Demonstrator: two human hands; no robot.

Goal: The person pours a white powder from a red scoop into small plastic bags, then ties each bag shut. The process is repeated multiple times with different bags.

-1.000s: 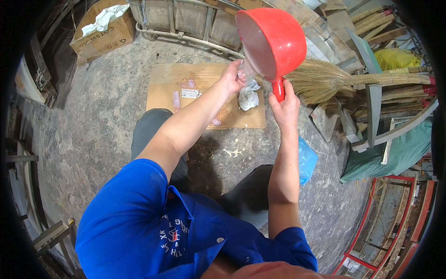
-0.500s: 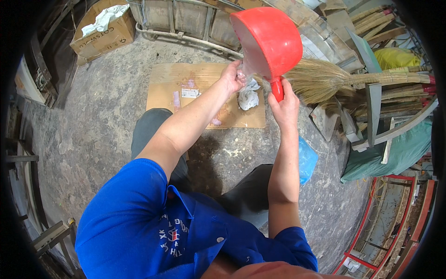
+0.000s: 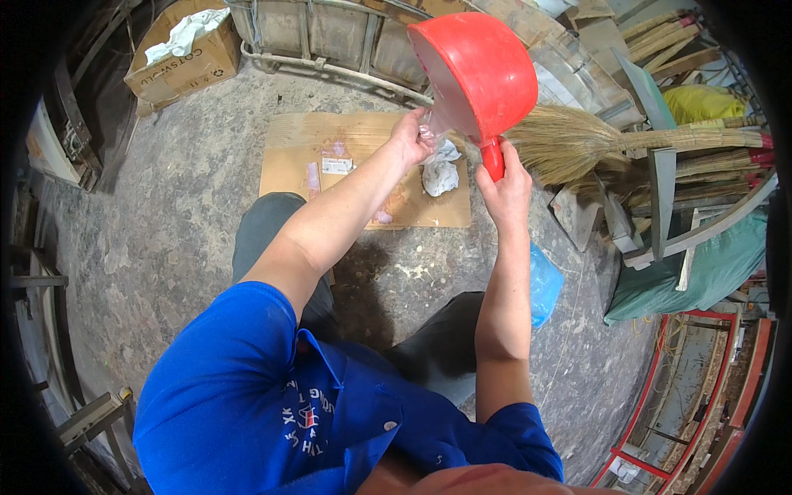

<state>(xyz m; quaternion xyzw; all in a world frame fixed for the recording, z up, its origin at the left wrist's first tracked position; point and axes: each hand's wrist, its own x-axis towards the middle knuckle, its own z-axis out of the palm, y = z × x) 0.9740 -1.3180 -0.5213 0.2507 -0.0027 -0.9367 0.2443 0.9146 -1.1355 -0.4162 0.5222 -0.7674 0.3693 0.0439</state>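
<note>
A big red plastic dipper (image 3: 491, 74) with a rounded bowl is held up over the floor, its mouth turned to the left. My right hand (image 3: 506, 186) is closed round its short red handle. At the mouth of the dipper, my left hand (image 3: 411, 139) pinches a crumpled piece of clear plastic film (image 3: 440, 111). The film stretches up against the dipper's pale inner side, and part of it is hidden. Below lies a flat cardboard sheet (image 3: 289, 132), with a crumpled white cloth (image 3: 440, 178) and a small white label (image 3: 337, 166) on it.
Straw brooms (image 3: 577, 144) and a grey metal frame (image 3: 662, 206) stand at the right. A blue plastic bag (image 3: 544, 285) lies beside my right forearm. At the back left is a cardboard box (image 3: 186, 78) with a white cloth. Metal-framed panels (image 3: 338, 37) line the back.
My left hand and the clear film have shifted very slightly at the dipper's mouth. The dipper and my right hand stay nearly in place.
</note>
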